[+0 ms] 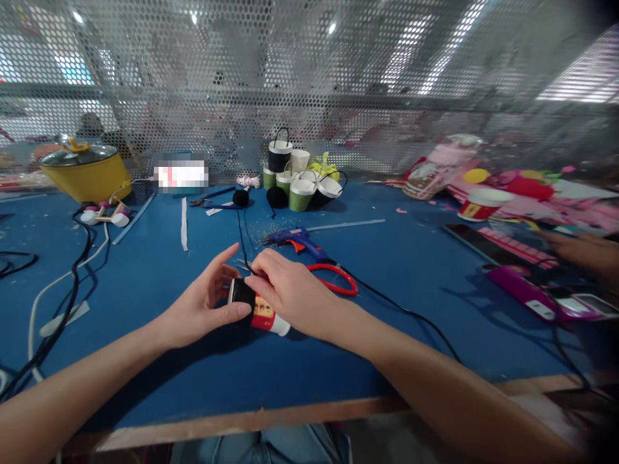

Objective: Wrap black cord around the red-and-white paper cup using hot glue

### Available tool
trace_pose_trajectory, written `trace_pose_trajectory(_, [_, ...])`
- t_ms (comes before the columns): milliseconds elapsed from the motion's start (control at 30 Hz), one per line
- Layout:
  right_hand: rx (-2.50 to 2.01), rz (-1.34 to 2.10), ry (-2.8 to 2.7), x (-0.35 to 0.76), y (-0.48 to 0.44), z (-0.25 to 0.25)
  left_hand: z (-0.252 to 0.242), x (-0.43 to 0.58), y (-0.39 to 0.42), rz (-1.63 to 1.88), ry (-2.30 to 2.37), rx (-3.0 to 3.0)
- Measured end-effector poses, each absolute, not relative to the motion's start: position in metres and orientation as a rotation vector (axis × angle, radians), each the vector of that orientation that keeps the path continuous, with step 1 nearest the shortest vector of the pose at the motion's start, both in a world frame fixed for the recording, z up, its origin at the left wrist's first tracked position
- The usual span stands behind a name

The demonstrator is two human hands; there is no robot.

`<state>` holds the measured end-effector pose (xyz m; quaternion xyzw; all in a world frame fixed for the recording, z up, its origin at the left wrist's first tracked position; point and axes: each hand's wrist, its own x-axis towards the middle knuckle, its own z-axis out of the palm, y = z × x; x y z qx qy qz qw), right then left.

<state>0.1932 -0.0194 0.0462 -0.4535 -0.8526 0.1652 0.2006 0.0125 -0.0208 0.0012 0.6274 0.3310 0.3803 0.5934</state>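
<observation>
Your half-curled left hand [206,308] grips the cup [264,313] between thumb and fingers; your right hand [293,287] pinches black cord [242,241]. Glue gun [312,247]: just beyond the right fingers. Tabletop [261,383]: extends nearer, to the wooden edge [261,417].

Yellow pot [97,179] with glass lid, far left. Small white-wheeled model [105,214], left, nearer. Dark smartphone [478,242], flat, right. Perforated metal screen [232,71], far side.

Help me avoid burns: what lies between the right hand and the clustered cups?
The head view shows a blue glue gun between the right hand and the clustered cups.
</observation>
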Motion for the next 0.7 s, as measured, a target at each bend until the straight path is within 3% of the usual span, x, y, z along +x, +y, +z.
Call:
trace_pose_trajectory(400, [-1.213,0.681,-2.317,0.198,-0.0144,0.0462,0.0027,0.013,-0.0213,0.943,0.672,1.569])
trace_pose_trajectory(700, [-1.27,0.485,-2.378,0.1891,-0.0216,0.0405,0.0045,0.0131,-0.0229,0.84,0.801,1.498])
